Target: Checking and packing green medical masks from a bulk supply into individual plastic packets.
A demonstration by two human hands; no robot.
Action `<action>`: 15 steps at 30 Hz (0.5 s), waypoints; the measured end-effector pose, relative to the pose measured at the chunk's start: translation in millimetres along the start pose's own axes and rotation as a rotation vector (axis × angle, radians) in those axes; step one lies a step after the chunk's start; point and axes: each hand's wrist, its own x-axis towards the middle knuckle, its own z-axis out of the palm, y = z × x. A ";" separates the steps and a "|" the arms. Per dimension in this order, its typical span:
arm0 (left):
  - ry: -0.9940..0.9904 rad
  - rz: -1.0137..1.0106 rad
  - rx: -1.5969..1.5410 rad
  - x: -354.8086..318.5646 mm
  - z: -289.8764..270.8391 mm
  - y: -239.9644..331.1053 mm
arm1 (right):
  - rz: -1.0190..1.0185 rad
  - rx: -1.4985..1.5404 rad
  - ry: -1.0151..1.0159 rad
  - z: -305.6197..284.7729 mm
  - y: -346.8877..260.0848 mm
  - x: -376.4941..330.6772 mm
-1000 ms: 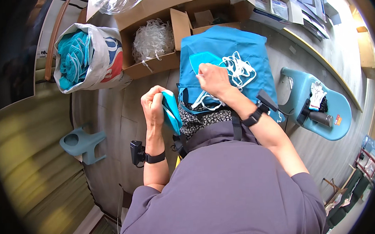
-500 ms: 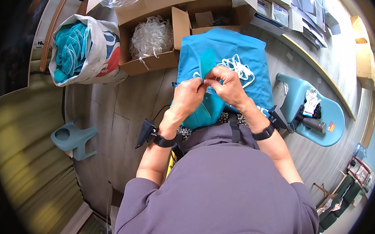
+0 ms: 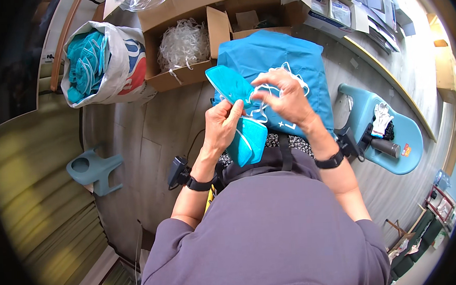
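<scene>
My left hand (image 3: 221, 125) is closed on a teal face mask (image 3: 228, 84), thumb on top, the folded mask slanting up and away from the fingers. Just below it, a second teal face mask (image 3: 251, 138) with a white strap rests at my lap. My right hand (image 3: 287, 98) is beside the held mask, its thumb and forefinger curved and apart. A bundle of thin white elastic straps (image 3: 303, 85) lies on the blue cloth bag (image 3: 264, 47), partly hidden behind my right hand. More white strap loops between the two masks.
At the far left stands a white sack (image 3: 115, 60) full of teal masks. Next to it, a cardboard box (image 3: 175, 75) holds a heap of white straps. A blue plastic stool (image 3: 407, 128) at right bears gloves and a dark cylinder. A small stool (image 3: 95, 172) stands left.
My two hands have parted; the right has drawn off to the right with its fingers opened. The held mask now tilts left, its broad face showing, and the mask below it is more visible.
</scene>
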 end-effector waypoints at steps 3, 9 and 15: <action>-0.018 -0.038 -0.056 3.2 4.1 1.6 | 0.234 0.220 -0.151 10.4 -5.5 -8.4; -0.078 -0.070 -0.090 1.9 2.0 2.6 | 0.067 0.222 -0.180 13.0 1.7 -11.7; -0.102 -0.047 -0.278 -11.7 6.1 18.0 | 0.026 0.150 -0.001 3.0 25.8 -1.6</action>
